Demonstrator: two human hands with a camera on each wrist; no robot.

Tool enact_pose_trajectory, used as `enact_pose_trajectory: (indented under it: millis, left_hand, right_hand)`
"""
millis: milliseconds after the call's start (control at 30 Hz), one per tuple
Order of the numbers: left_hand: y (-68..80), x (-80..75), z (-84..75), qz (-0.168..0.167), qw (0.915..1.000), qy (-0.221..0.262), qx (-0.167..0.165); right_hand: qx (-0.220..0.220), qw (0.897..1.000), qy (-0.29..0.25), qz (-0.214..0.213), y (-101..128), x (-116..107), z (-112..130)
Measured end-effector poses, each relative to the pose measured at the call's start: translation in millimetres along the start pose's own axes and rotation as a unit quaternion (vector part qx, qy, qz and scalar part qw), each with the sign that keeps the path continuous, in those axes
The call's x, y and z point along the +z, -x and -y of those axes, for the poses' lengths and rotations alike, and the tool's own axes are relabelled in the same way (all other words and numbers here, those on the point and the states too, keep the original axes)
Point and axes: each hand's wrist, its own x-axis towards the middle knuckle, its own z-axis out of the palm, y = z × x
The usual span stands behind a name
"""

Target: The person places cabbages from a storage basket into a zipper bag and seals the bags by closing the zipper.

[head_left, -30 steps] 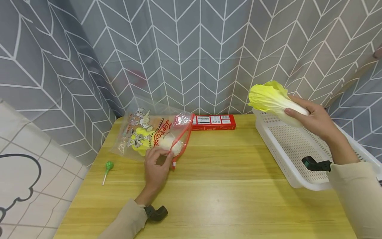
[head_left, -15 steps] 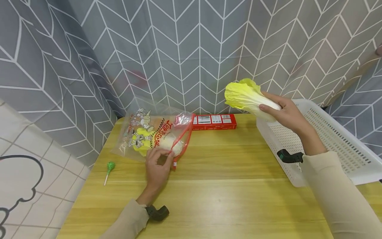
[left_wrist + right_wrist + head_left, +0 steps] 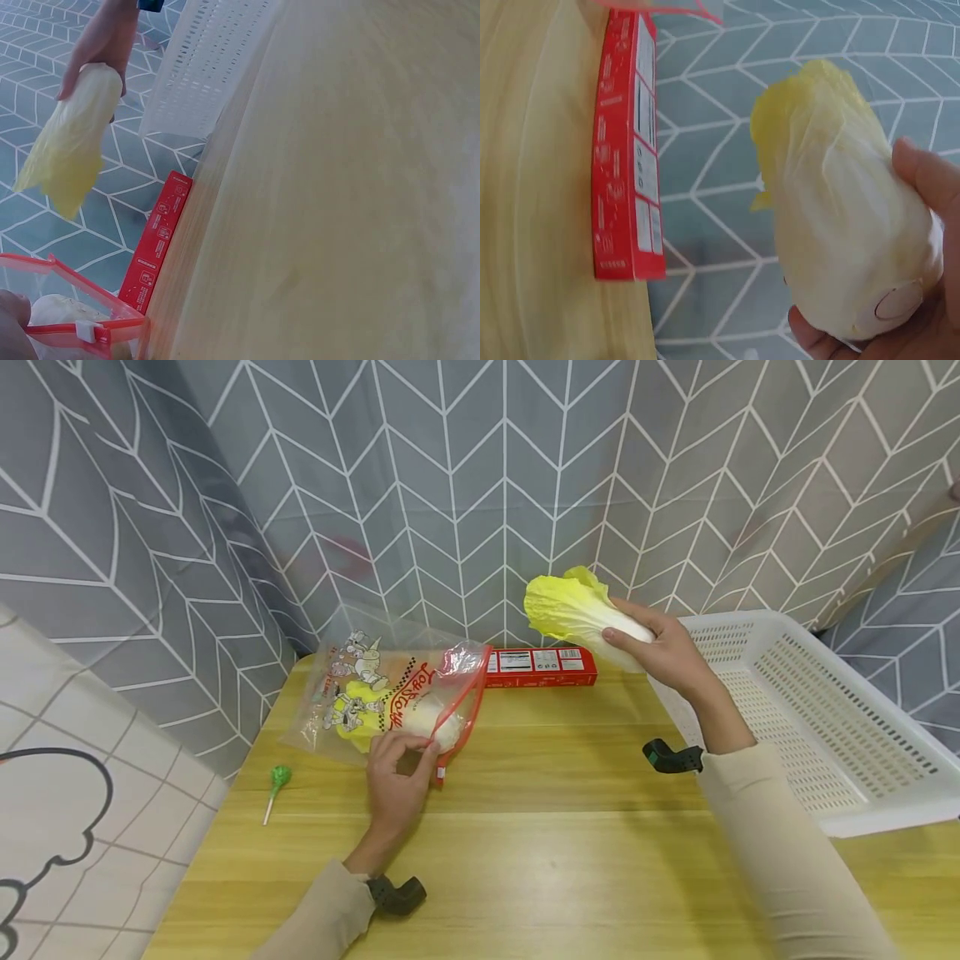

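Looks like bagging's underway: right hand (image 3: 667,647) wraps its fingers round the cabbage (image 3: 573,610) mid-frame, left hand (image 3: 397,772) pinches the zip bag (image 3: 390,689) mouth at lower left, which probably needs spreading wider.

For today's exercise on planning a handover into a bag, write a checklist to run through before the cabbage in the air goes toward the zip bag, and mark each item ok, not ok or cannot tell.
1. Right hand grips the cabbage firmly round its white base: ok.
2. Left hand pinches the red rim of the zip bag: ok.
3. Bag mouth faces the cabbage and gapes: ok, though how wide it gapes cannot be told.
4. Room inside the bag: cannot tell; another cabbage already lies in it.
5. Path between cabbage and bag is free: ok; the red box lies below, against the curtain.
6. White basket is out of the way: ok.
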Motion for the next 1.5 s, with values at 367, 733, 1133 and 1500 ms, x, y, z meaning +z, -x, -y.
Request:
enact_pose_trajectory:
  millis: [367,733,1133,1500]
  left_hand:
    - [-3.1,-3.0,-16.9,-0.005,1.0,0.003,0.007]
    - [1.4,-1.6,4.2,-0.017,0.9998,-0.009,0.004]
    - [0.9,-1.6,3.8,-0.034,0.9992,-0.022,0.003]
    - [-0.2,-4.8,5.2,-0.029,0.999,-0.034,-0.001]
  right_hand:
    - [0.007,0.998,-0.055,-0.001,2.6,40.9,-4.4]
    - [0.016,0.991,-0.132,0.017,17.0,75.6,-30.7]
    - [0.047,0.975,-0.215,0.035,23.5,88.8,-54.8]
    - [0.015,0.952,-0.274,0.135,26.4,101.3,-74.0]
